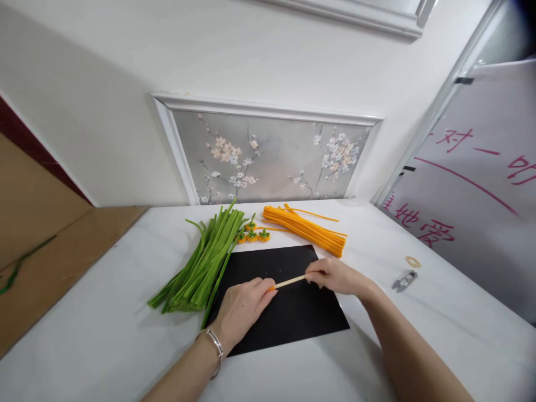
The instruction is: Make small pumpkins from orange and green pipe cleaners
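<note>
Two hands pinch one wooden stick [288,282] between them, left hand [243,307] and right hand [335,276] at opposite ends, green pipe cleaners [201,262] beside the left.

Stick [288,282] ends hidden inside left hand [243,304] and right hand [335,275]; board writing [422,226] cut off by right edge.

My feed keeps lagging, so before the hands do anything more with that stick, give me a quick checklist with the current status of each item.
1. Stick held at both ends: ok.
2. Left hand grips one end, orange tip showing: ok.
3. Right hand pinches the other end: ok.
4. Hands over the black sheet: ok.
5. Green stems and orange stems apart from the hands: ok.
6. Snips open or closed: cannot tell.
</note>
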### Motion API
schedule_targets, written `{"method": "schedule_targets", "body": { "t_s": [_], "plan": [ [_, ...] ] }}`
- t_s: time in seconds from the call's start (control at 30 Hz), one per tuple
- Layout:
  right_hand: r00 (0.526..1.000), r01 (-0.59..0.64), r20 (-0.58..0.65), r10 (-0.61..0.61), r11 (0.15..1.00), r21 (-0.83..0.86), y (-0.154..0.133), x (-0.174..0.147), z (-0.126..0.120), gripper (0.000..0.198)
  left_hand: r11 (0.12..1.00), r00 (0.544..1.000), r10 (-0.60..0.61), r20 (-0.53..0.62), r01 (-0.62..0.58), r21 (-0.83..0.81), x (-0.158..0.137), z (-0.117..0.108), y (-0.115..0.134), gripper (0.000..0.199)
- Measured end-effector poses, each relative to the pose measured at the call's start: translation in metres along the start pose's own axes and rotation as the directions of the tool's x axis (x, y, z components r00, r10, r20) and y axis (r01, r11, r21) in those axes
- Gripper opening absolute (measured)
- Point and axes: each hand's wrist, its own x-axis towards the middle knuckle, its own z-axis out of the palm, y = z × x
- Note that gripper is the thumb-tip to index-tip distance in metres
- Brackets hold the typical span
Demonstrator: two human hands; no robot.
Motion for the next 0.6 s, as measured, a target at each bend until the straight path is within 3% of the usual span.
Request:
{"method": "schedule_targets", "body": {
  "t_s": [0.17, 0.27, 0.4, 0.6],
  "plan": [
    [0.997, -0.07, 0.039, 0.068, 0.996, 0.055, 0.027, -0.011, -0.019, 0.031, 0.995, 0.999, -0.036, -0.036, 0.033, -0.091, -0.002, -0.001, -0.006, 0.02],
    [0.993, -0.11, -0.041, 0.111, 0.993, 0.032, 0.044, -0.015, -0.027, 0.039, 0.969, 0.989, -0.116, -0.097, 0.091, -0.231, 0.0, -0.002, -0.01, 0.021],
    [0.969, -0.141, -0.212, 0.131, 0.99, -0.032, 0.056, -0.009, -0.023, 0.041, 0.87, 0.96, -0.236, -0.15, 0.14, -0.472, 0.002, -0.004, -0.011, 0.023],
    [0.933, -0.132, -0.353, 0.074, 0.981, -0.144, 0.051, 0.006, 0.004, 0.027, 0.677, 0.972, -0.225, -0.064, 0.109, -0.728, 0.003, -0.003, -0.003, 0.027]
  ]
}}
